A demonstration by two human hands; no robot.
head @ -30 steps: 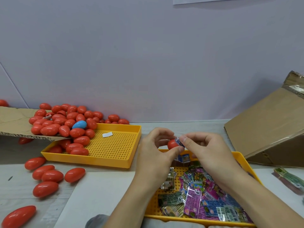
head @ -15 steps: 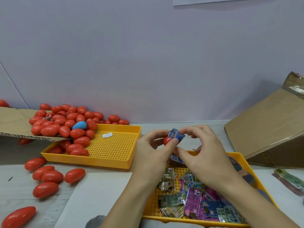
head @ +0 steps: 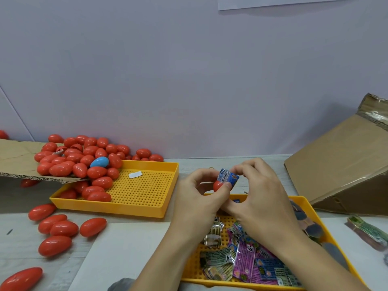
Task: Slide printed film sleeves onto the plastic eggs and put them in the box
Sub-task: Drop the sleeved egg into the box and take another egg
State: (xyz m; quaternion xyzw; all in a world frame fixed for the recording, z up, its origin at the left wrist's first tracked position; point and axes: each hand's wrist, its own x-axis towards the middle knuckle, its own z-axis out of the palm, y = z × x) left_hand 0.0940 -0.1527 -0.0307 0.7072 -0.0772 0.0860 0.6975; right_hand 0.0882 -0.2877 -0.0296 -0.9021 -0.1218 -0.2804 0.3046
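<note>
My left hand [head: 197, 198] grips a red plastic egg [head: 218, 185] above the near yellow tray [head: 306, 204]. A blue printed film sleeve [head: 227, 177] with a barcode sits over the egg's upper part, pinched by my right hand [head: 258, 196]. Only the egg's lower red tip shows. Flat printed sleeves [head: 245, 259] in purple, green and blue lie loose in that tray under my forearms. A tilted cardboard box [head: 340, 171] stands at the right with its opening facing away from my view.
A second yellow perforated tray [head: 144, 190] at the left holds a heap of red eggs [head: 79, 162] and one blue egg [head: 99, 162], spilling from a cardboard flap [head: 16, 158]. Several loose red eggs [head: 56, 227] lie on the table. A sleeve bundle [head: 369, 229] lies at far right.
Both hands rose a little from the tray. The blue sleeve, first just at the egg's tip, now covers the egg's upper part.
</note>
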